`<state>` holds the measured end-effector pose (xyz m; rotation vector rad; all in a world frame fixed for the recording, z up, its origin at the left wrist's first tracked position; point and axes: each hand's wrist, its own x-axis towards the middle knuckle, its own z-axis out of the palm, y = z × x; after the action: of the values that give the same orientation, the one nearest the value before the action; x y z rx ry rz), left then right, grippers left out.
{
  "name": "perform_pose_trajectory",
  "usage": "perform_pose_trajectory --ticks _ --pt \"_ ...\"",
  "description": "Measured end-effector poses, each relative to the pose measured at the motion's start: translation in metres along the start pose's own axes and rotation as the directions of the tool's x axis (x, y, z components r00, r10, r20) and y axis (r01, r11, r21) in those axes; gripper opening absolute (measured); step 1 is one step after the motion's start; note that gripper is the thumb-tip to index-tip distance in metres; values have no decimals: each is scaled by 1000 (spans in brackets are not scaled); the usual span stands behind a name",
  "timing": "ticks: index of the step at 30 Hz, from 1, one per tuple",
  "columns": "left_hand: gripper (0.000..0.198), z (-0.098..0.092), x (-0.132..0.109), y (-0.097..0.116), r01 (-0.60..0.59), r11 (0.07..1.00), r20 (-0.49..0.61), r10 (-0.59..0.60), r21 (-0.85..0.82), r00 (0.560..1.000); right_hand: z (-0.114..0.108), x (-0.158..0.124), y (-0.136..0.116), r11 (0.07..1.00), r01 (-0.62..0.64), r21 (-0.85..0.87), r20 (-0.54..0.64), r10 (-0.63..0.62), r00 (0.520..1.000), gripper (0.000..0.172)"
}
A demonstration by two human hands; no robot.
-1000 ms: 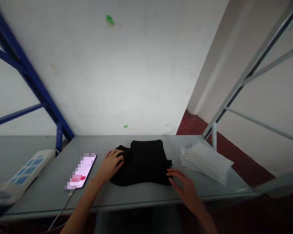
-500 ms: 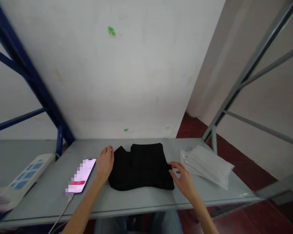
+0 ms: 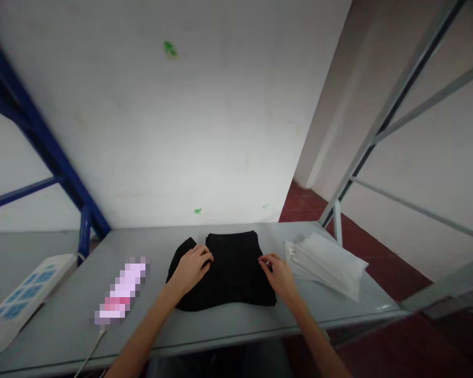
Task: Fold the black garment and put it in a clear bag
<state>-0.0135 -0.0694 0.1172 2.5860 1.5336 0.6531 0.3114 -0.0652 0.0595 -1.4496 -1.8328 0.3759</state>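
— Hands now? Where is cloth?
— Folded black garment lies mid-table. Left hand rests flat on it, right hand pinches its right edge.
— Risk?
— I think a pull could undo the fold or push the plastic bags beside it.

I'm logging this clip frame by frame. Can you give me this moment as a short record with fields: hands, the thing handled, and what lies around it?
left hand: flat on the left part of the black folded garment, fingers spread
right hand: on the garment's right edge, fingers curled at the cloth
garment: lies on the grey table, near the wall
left of garment: phone with lit screen, cable attached; white power strip farther left
right of garment: stack of white flat bags
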Motion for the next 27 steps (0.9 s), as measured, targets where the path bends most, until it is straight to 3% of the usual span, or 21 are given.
perform_pose_trajectory --ticks 2,4,5,8,10,14,17,19,22,27 --pt "20 -3 19 -5 147 985 -67 -154 -93 986 0 18 -3 996 -22 81 -84 29 996 28" --pt "20 -4 44 -13 376 913 -83 -391 -156 917 2 45 -6 988 -48 145 -167 72 983 33" --pt "20 -4 57 -17 435 887 -85 -450 -152 889 4 59 -8 987 -57 151 -194 86 977 34" --pt "21 0 87 -27 529 839 -109 -542 -122 834 14 91 -15 983 -98 156 -275 139 951 39" --pt "22 3 96 -26 549 829 -146 -559 -102 816 25 96 -24 982 -111 153 -312 154 937 42" --pt "26 11 86 -4 484 871 -224 -489 -80 843 52 74 -53 992 -18 124 -307 56 950 39" --pt "28 23 64 14 281 960 -242 -272 2 931 75 55 -81 994 39 98 -281 -10 960 43" --pt "32 34 43 19 184 974 -249 -146 135 958 90 47 -101 992 24 122 -272 10 962 46" --pt "37 51 13 10 242 932 -303 -157 268 940 114 42 -131 977 10 215 -269 49 962 48" --pt "50 64 -12 -19 107 941 -216 -37 320 976 154 37 -163 958 16 286 -178 36 983 52"
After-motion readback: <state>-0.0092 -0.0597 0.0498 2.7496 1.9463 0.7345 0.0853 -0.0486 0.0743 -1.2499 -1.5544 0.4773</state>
